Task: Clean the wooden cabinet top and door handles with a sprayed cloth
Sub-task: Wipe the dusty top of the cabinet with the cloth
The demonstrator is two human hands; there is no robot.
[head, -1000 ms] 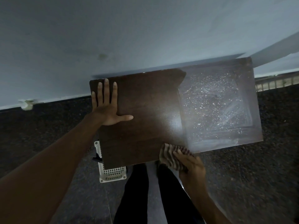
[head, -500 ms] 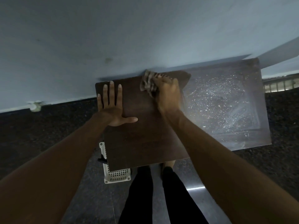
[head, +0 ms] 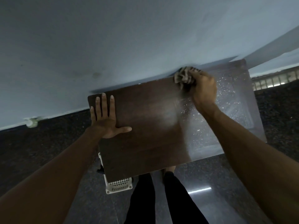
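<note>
The dark wooden cabinet top (head: 145, 135) stands against the pale wall. Its left part looks wiped and dark; the right part is covered in a whitish film of spray droplets (head: 226, 113). My right hand (head: 204, 89) grips a bunched striped cloth (head: 184, 77) and presses it on the top at the far edge, by the wall. My left hand (head: 106, 118) lies flat with fingers straight on the top's left edge. The door handles are hidden below the top.
A white plastic basket (head: 119, 185) sticks out from under the cabinet's near left corner. My legs in black trousers (head: 161, 199) stand on the dark speckled floor (head: 40, 151). A railing (head: 275, 80) shows at the far right.
My right hand carried the cloth from the near edge up to the far edge, then slid it rightward along the wall. The wiped dark area has widened to the right. My left hand stayed put.
</note>
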